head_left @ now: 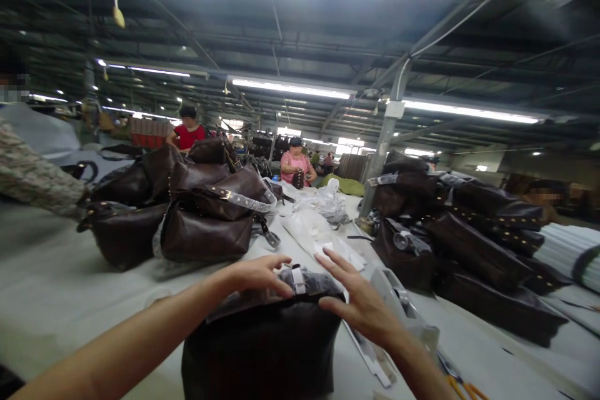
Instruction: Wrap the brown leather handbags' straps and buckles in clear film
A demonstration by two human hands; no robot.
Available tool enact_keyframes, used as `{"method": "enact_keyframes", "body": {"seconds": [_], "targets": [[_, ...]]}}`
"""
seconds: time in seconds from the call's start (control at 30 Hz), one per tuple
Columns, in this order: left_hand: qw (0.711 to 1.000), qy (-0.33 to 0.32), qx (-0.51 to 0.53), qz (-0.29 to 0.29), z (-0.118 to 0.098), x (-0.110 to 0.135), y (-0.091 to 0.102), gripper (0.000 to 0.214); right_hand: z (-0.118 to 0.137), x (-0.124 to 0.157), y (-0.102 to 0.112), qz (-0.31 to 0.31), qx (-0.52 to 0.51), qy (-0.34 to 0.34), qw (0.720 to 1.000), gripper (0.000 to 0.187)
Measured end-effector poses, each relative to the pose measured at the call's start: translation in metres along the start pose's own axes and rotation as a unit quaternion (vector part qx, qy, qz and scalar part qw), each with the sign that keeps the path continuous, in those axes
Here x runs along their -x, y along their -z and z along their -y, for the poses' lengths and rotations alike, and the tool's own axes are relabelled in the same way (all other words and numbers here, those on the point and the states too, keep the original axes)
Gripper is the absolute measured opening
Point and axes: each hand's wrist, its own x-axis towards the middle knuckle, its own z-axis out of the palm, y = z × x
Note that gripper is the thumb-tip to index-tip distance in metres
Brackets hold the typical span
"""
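Note:
A dark leather bag (262,350) stands upright on the table right in front of me. Along its top lies a strap bundled in clear plastic (312,281), with a white band around it. My left hand (262,276) is over the top left of the bag, thumb and fingers apart, by the wrapped strap. On the other side, my right hand (351,294) has its fingers spread beside the top right corner. Neither hand is closed around anything; whether the fingertips touch the plastic I cannot tell.
Brown leather bags (206,234) are piled at the left, and another pile of bags (487,250) stands at the right. White wrapping sheets (319,212) lie between them. Orange-handled scissors (462,384) and a grey tape dispenser (403,300) are at my right. Co-workers are across the table.

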Motion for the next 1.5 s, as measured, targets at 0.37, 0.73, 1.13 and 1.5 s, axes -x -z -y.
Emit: {"method": "enact_keyframes", "body": {"seconds": [0.37, 0.73, 1.13, 1.5], "targets": [[0.988, -0.022, -0.156, -0.001, -0.015, -0.014, 0.014, 0.069, -0.015, -0.074, -0.02, 0.22, 0.143, 0.09, 0.961, 0.041], [0.997, 0.0, 0.029, 0.072, -0.002, -0.022, 0.03, 0.088, -0.025, -0.077, -0.021, 0.241, -0.04, -0.02, 0.97, 0.034], [0.849, -0.274, -0.42, -0.166, 0.0, 0.064, -0.06, 0.027, -0.033, -0.054, -0.028, 0.173, -0.088, 0.033, 0.98, 0.039], [0.81, -0.309, -0.442, -0.23, 0.043, 0.076, -0.102, 0.046, -0.021, -0.032, -0.018, 0.214, -0.003, 0.044, 0.976, 0.059]]}}
